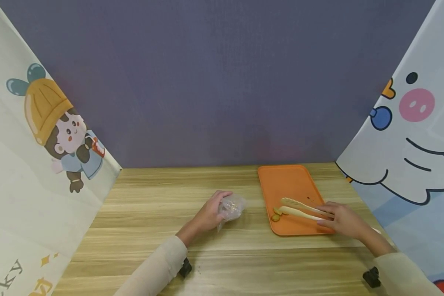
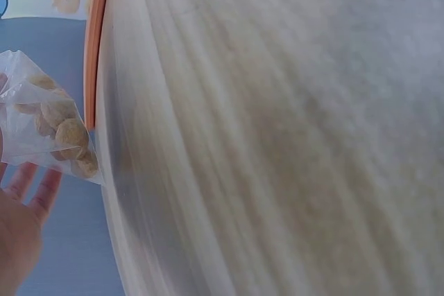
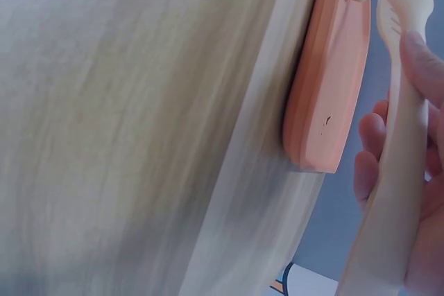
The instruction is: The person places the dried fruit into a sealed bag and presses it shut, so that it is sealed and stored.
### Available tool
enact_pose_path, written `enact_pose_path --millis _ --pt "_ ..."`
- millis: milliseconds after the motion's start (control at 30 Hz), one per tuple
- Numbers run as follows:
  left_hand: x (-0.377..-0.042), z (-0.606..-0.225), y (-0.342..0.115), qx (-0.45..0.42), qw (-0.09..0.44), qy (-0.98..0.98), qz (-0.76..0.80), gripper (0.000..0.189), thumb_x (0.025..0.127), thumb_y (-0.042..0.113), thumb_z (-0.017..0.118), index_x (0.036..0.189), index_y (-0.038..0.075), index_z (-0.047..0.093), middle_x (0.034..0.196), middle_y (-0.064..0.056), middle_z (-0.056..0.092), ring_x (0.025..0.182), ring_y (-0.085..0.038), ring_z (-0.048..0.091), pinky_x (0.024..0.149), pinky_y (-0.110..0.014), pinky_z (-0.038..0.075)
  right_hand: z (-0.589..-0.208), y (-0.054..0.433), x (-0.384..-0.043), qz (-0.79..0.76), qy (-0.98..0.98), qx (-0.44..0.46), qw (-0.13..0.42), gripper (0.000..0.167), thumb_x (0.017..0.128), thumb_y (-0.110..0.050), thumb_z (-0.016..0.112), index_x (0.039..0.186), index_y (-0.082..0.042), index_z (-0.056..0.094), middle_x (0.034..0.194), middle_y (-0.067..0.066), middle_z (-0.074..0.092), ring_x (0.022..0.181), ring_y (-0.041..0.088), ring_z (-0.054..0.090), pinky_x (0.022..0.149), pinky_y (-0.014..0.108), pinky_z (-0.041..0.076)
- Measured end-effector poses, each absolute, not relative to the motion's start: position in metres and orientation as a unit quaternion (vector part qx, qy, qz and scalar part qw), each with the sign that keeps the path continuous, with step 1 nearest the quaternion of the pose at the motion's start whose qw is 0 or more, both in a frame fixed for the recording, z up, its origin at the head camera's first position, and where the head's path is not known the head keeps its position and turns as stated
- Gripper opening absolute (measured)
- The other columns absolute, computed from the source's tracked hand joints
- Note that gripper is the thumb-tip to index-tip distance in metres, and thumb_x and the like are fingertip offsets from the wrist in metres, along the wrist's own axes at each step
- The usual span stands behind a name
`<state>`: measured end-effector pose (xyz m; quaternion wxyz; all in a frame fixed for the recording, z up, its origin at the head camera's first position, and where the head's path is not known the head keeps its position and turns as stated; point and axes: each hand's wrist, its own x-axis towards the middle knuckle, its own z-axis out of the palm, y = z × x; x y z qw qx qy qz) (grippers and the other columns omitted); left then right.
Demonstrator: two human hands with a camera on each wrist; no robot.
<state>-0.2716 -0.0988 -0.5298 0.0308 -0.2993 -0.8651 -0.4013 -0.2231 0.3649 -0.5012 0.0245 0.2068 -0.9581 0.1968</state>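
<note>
My left hand (image 1: 209, 214) grips a clear plastic bag (image 1: 232, 207) above the table, left of the orange tray (image 1: 286, 181). In the left wrist view, several round, brownish food pieces (image 2: 71, 134) show through the bag. My right hand (image 1: 344, 221) holds a pair of cream-coloured tongs (image 1: 299, 213) over the near part of the tray, thumb on one arm and fingers on the other. The tong arms stand apart, their tips beside a few small brown pieces (image 1: 276, 218) at the tray's left edge. Whether the tips touch the pieces, I cannot tell.
The wood-grain table (image 1: 151, 205) lies between printed side panels, with a dark grey-blue panel (image 1: 222, 82) at the back. Small dark specks (image 1: 308, 198) mark the tray. A black device (image 1: 185, 268) sits at my left wrist, another (image 1: 371, 277) at my right.
</note>
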Motion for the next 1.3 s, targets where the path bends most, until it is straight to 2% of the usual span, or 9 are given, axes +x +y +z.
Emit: enact_pose_path --millis 400,667,967,1200,1300 --pt "-0.272 -0.525 -0.098 -0.297 0.028 -0.866 -0.402 0.074 0.077 -0.006 0.064 0.147 0.010 0.047 0.144 -0.008 0.055 0.134 -0.025 0.053 0.117 -0.046 0.042 -0.505 0.373 -0.217 0.172 -0.965 0.196 0.024 0.051 0.086 -0.036 0.079 0.124 -0.003 0.072 0.125 0.034 0.065 0.115 0.053 0.061 0.094 0.067 0.051" --pt "-0.272 -0.524 -0.098 -0.290 0.027 -0.868 -0.402 0.075 0.078 -0.005 0.066 0.148 0.012 0.047 0.145 -0.007 0.054 0.135 -0.025 0.053 0.119 -0.046 0.041 -0.509 0.377 -0.215 0.148 -0.965 0.209 0.051 0.049 0.082 -0.036 0.082 0.119 -0.005 0.075 0.113 0.020 0.073 0.102 0.040 0.070 0.084 0.057 0.057" --pt "-0.271 -0.525 -0.098 -0.301 0.035 -0.865 -0.400 0.073 0.077 -0.006 0.066 0.146 0.008 0.047 0.143 -0.009 0.055 0.134 -0.027 0.054 0.117 -0.048 0.042 -0.516 0.380 -0.215 0.146 -0.965 0.209 0.066 0.048 0.080 -0.036 0.083 0.117 -0.005 0.076 0.112 0.020 0.074 0.102 0.041 0.070 0.085 0.058 0.057" --pt "-0.269 -0.526 -0.098 -0.305 0.038 -0.861 -0.405 0.072 0.078 -0.004 0.067 0.146 0.008 0.048 0.144 -0.010 0.055 0.134 -0.027 0.054 0.116 -0.049 0.043 -0.519 0.380 -0.216 0.136 -0.964 0.216 0.074 0.047 0.082 -0.039 0.082 0.116 -0.007 0.077 0.104 0.004 0.076 0.088 0.025 0.072 0.074 0.044 0.060" --pt "-0.269 -0.528 -0.098 -0.306 0.039 -0.861 -0.405 0.072 0.078 -0.004 0.068 0.146 0.008 0.048 0.144 -0.010 0.054 0.134 -0.027 0.053 0.117 -0.049 0.042 -0.519 0.379 -0.216 0.142 -0.962 0.219 0.074 0.045 0.084 -0.037 0.081 0.117 -0.007 0.077 0.105 0.006 0.075 0.087 0.024 0.071 0.073 0.044 0.060"
